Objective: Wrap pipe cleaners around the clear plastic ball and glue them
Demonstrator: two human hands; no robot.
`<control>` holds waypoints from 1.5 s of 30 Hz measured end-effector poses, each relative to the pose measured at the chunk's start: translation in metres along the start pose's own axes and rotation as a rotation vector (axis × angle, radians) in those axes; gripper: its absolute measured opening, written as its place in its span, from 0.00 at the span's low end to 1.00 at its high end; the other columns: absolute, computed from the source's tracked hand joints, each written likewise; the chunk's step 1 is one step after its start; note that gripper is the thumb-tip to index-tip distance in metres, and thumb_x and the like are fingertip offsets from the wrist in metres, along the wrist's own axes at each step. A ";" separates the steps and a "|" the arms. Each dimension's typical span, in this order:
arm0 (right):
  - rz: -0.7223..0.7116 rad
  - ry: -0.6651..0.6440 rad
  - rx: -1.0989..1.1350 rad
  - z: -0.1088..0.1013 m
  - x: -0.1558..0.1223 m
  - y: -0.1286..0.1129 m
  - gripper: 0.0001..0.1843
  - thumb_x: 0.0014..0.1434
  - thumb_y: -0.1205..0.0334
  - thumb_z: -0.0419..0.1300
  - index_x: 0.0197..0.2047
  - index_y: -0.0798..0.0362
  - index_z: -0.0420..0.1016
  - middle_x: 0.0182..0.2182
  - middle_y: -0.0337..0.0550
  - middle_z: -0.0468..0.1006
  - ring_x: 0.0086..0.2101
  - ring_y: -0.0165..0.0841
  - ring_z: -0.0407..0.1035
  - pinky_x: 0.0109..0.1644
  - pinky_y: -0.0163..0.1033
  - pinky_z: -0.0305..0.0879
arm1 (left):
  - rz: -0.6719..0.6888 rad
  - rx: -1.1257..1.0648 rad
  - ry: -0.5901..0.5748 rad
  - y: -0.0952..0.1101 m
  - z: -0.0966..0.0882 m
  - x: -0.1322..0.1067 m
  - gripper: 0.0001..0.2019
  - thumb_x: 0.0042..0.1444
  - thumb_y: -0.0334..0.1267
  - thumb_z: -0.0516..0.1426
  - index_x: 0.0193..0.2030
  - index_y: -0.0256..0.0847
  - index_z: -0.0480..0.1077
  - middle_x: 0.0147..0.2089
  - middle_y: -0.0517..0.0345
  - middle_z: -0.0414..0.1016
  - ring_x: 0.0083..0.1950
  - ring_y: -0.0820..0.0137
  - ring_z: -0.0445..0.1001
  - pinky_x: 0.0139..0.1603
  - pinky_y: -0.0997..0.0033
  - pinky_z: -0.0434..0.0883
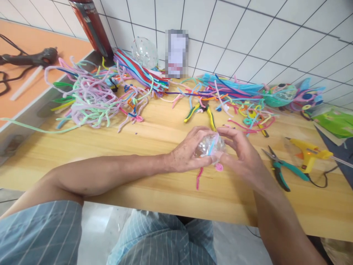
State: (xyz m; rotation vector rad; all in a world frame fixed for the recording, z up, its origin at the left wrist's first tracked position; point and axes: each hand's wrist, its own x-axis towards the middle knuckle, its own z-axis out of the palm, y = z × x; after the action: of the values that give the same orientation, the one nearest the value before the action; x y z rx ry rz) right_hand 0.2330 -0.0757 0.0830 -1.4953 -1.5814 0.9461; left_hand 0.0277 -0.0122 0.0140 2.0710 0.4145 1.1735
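Between my two hands is a clear plastic ball [204, 145] with pale blue and lilac pipe cleaner pieces on its near side. My left hand [187, 149] wraps round its left side, thumb along the lower edge. From the right, my right hand [239, 151] grips it with the thumb at the front and fingers behind. Just below the ball lie a pink coiled piece [219, 167] and a short dark pink pipe cleaner [199, 178]. Yellow-handled pliers [202, 110] lie behind the hands.
Tangled pipe cleaners [85, 95] and bundles [143, 71] line the back. Teal-handled pliers [284, 167] and a yellow glue gun [310, 151] lie right. A black glue gun [33, 59], red cylinder [92, 27], another clear ball [145, 52], pixelated phone [177, 53] and decorated ball [280, 95] stand around.
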 end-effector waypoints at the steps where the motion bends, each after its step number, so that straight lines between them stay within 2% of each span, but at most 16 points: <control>1: 0.012 -0.002 -0.018 0.002 0.000 0.000 0.30 0.59 0.51 0.73 0.64 0.40 0.74 0.67 0.48 0.75 0.68 0.53 0.68 0.70 0.65 0.69 | 0.007 0.001 0.004 0.000 0.001 0.000 0.31 0.65 0.47 0.65 0.70 0.45 0.60 0.65 0.41 0.69 0.71 0.51 0.69 0.72 0.41 0.72; 5: 0.046 -0.001 -0.031 0.005 0.001 -0.001 0.27 0.60 0.51 0.71 0.62 0.41 0.75 0.64 0.48 0.78 0.63 0.51 0.72 0.64 0.61 0.75 | 0.031 0.025 0.004 -0.002 0.002 -0.002 0.33 0.64 0.48 0.65 0.71 0.45 0.59 0.66 0.40 0.68 0.71 0.51 0.69 0.72 0.41 0.72; 10: 0.030 0.004 0.011 0.007 0.002 0.005 0.24 0.62 0.54 0.69 0.61 0.39 0.74 0.61 0.45 0.78 0.58 0.48 0.75 0.63 0.60 0.73 | 0.026 0.045 -0.013 -0.001 0.002 -0.003 0.33 0.66 0.47 0.65 0.72 0.46 0.58 0.68 0.39 0.67 0.73 0.51 0.68 0.72 0.41 0.72; 15: -0.036 0.033 0.043 0.010 0.004 0.016 0.25 0.60 0.56 0.68 0.60 0.39 0.75 0.58 0.45 0.79 0.58 0.48 0.74 0.67 0.62 0.69 | 0.020 0.035 -0.025 0.001 0.000 -0.003 0.34 0.66 0.46 0.65 0.74 0.46 0.57 0.69 0.39 0.67 0.74 0.51 0.67 0.74 0.40 0.71; 22: -0.114 0.096 0.028 0.015 0.001 0.026 0.27 0.60 0.57 0.68 0.62 0.41 0.74 0.59 0.47 0.79 0.57 0.46 0.74 0.63 0.58 0.72 | -0.009 0.001 -0.042 0.003 -0.001 -0.004 0.37 0.66 0.45 0.65 0.76 0.48 0.55 0.71 0.39 0.66 0.76 0.48 0.66 0.76 0.37 0.68; 30: -0.165 0.147 0.025 0.020 0.001 0.028 0.29 0.58 0.56 0.67 0.62 0.42 0.72 0.59 0.47 0.79 0.59 0.48 0.73 0.66 0.61 0.69 | 0.031 0.008 -0.037 -0.002 0.000 -0.004 0.36 0.64 0.45 0.67 0.74 0.45 0.58 0.70 0.38 0.68 0.75 0.49 0.68 0.75 0.40 0.69; 38: -0.083 0.149 0.043 0.022 0.000 0.020 0.30 0.55 0.55 0.68 0.61 0.43 0.72 0.59 0.48 0.78 0.58 0.50 0.72 0.54 0.58 0.79 | 0.055 0.015 -0.035 -0.003 -0.002 -0.001 0.31 0.66 0.45 0.65 0.72 0.44 0.60 0.68 0.39 0.70 0.73 0.52 0.70 0.74 0.42 0.71; 45: -0.140 0.103 0.062 0.017 0.001 0.030 0.27 0.60 0.54 0.68 0.63 0.41 0.73 0.61 0.46 0.78 0.59 0.47 0.73 0.66 0.61 0.71 | 0.069 0.022 -0.028 -0.005 -0.004 -0.003 0.32 0.65 0.44 0.66 0.72 0.45 0.60 0.68 0.40 0.70 0.72 0.51 0.70 0.73 0.42 0.72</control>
State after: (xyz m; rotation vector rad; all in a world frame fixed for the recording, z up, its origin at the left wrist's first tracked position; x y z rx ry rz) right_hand 0.2311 -0.0735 0.0484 -1.3501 -1.5471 0.8182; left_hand 0.0235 -0.0087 0.0101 2.1331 0.3459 1.1835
